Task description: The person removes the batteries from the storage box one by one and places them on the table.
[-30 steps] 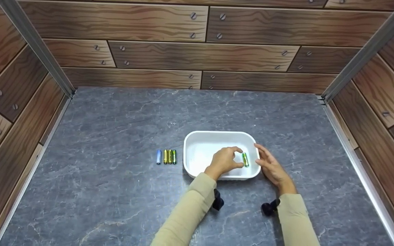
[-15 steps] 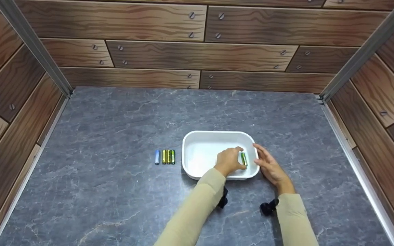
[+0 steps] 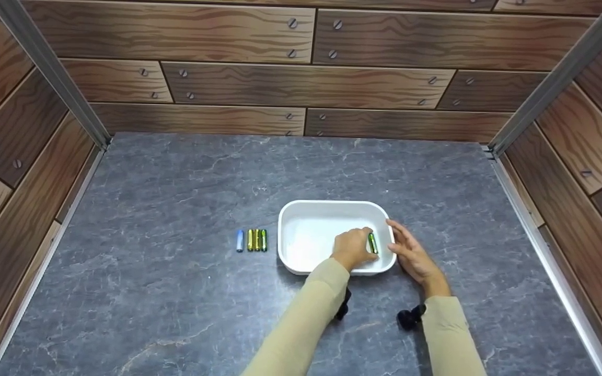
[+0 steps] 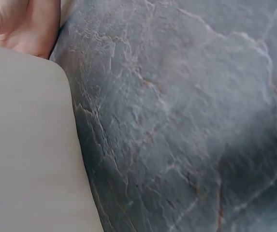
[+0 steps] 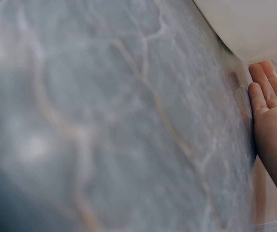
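A green battery point(image 3: 373, 243) lies near the right end inside a white rectangular tub point(image 3: 293, 204). My left hand point(image 3: 352, 248) reaches into the tub from the front and pinches this battery, thumb at its near end and forefinger at its far end. Against the tub's right wall rests my right hand point(image 3: 415, 258), its fingers extended along the rim. The right wrist view shows these straight fingers point(image 5: 260, 99) touching the white wall. In the left wrist view only part of the left palm point(image 4: 29, 29) appears beyond the sleeve; the battery is out of sight there.
Left of the tub, a blue battery point(image 3: 240, 241), two gold batteries point(image 3: 254, 240) and a green-and-gold battery point(image 3: 264, 240) lie side by side on the grey marbled table point(image 3: 175, 209). Wood-patterned panels point(image 3: 228, 83) and metal posts point(image 3: 50, 73) enclose the table.
My left hand has moved slightly right within the tub and its thumb and forefinger have closed in on the green battery. The right hand has stayed at the tub's wall.
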Tool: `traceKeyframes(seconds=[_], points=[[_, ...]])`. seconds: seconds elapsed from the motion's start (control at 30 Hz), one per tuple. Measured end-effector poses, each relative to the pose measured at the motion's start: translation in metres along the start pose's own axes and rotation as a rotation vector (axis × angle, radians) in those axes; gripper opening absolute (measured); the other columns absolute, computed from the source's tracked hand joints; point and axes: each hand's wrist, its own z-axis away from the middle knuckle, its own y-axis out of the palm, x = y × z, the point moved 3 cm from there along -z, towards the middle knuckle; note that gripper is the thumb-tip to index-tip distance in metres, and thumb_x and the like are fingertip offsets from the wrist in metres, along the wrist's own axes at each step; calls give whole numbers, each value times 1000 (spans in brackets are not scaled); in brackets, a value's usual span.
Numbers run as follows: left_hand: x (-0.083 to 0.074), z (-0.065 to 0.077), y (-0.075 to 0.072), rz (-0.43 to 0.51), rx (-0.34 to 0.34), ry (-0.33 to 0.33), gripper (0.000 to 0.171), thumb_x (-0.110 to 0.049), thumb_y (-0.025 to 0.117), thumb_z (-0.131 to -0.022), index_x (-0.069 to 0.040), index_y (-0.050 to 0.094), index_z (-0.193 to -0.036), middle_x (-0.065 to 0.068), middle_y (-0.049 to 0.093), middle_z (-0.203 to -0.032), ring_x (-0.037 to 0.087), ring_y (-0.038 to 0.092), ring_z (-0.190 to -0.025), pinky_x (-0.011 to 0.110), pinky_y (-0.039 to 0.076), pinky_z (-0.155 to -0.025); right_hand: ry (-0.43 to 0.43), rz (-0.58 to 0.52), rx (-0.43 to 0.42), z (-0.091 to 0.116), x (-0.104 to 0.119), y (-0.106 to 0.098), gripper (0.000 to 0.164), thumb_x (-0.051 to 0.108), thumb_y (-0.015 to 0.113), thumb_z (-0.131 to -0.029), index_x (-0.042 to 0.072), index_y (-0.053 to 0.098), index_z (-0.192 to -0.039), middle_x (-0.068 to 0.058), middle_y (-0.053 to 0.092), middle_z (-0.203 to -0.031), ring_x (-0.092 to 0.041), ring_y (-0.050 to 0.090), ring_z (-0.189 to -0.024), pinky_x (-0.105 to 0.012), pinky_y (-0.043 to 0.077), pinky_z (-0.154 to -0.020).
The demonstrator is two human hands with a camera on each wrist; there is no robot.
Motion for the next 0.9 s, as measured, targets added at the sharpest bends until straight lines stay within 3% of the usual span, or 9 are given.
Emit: traceKeyframes(seconds=[0.37, 0.67, 0.9], points=[[-1, -2, 0, -40, -39, 34, 36, -45, 76, -77, -18, 63, -97, -1, 73, -95, 18, 70, -90, 31, 55, -73, 21, 11, -18, 0, 0, 0, 52, 0, 55, -93, 24, 43, -138, 13, 53, -133, -1, 51, -122, -17, 43, -99], [4, -3, -2, 60, -31, 21, 47, -47, 77, -76, -18, 66, -111, -1, 73, -101, 16, 69, -95, 30, 54, -78, 35, 14, -31, 1, 1, 0, 51, 0, 55, -93, 29, 46, -134, 16, 55, -129, 1, 53, -118, -16, 43, -98], [6, -4, -9, 132, 19, 12, 48, -45, 78, -76, -18, 66, -115, -2, 73, -105, 15, 68, -98, 31, 54, -82, 18, 9, -14, 0, 1, 1, 50, -1, 53, -93, 29, 46, -133, 17, 56, -129, 1, 53, -118, -16, 44, -98]])
